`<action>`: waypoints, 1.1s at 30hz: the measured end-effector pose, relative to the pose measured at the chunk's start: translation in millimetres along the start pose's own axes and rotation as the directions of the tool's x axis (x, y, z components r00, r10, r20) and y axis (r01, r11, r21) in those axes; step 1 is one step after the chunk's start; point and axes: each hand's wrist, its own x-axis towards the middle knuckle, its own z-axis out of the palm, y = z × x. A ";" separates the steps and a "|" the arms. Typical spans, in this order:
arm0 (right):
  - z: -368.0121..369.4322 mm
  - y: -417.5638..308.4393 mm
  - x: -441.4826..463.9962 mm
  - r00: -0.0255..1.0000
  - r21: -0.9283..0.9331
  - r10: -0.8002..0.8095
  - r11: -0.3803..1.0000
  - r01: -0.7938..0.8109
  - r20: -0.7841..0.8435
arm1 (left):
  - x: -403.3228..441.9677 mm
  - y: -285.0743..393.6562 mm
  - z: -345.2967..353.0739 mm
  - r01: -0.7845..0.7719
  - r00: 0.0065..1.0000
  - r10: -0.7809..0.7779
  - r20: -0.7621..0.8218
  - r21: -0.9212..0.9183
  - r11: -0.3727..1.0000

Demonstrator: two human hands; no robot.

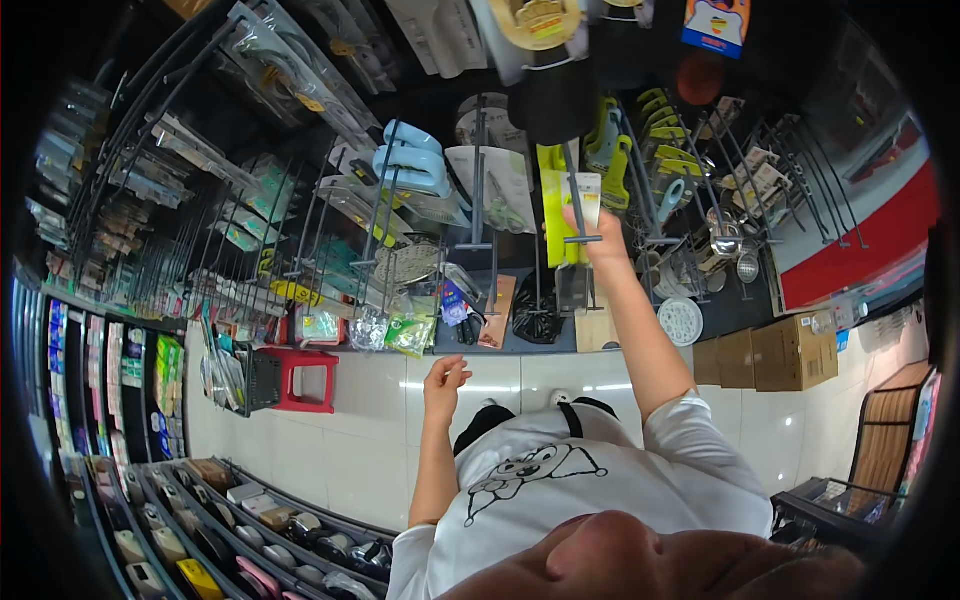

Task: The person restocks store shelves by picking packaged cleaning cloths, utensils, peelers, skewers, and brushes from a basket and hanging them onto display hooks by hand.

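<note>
My right hand (597,238) reaches up to the hook display, its fingers closed around a lime-green packaged tool (556,215) with a white card. The tool's exact kind cannot be made out. A metal display hook (577,195) passes in front of it. Just to the right hang other green-handled tools (617,172). My left hand (445,380) is held low, over the floor in front of the shelf, fingers loosely bent and apart with nothing visible in them. Beyond it, a black-handled tool (467,328) and a black plastic bag (537,315) are on the lower shelf.
Long hooks stick out across the rack, carrying light-blue handled goods (412,160) and metal strainers (728,240). A red stool (305,380) and a dark basket (262,375) stand on the tiled floor at left. Cardboard boxes (795,352) sit at right. Another stocked shelf (290,540) is behind me.
</note>
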 end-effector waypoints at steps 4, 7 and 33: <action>0.5 -1.8 36.4 0.988 -0.169 -0.142 0.977 0.130 -0.062 | -5.6 -72.3 -48.9 0.109 0.987 -0.097 -0.128 0.091 0.990; 9.7 -6.1 45.5 0.978 -0.212 -0.159 0.969 0.129 -0.132 | -29.4 -160.2 -111.0 0.145 0.981 -0.080 -0.178 0.390 0.910; 229.8 419.4 -171.7 0.812 -0.922 0.439 0.229 0.312 0.384 | -227.3 -322.3 -432.2 0.438 0.561 -0.611 -0.559 -0.425 0.792</action>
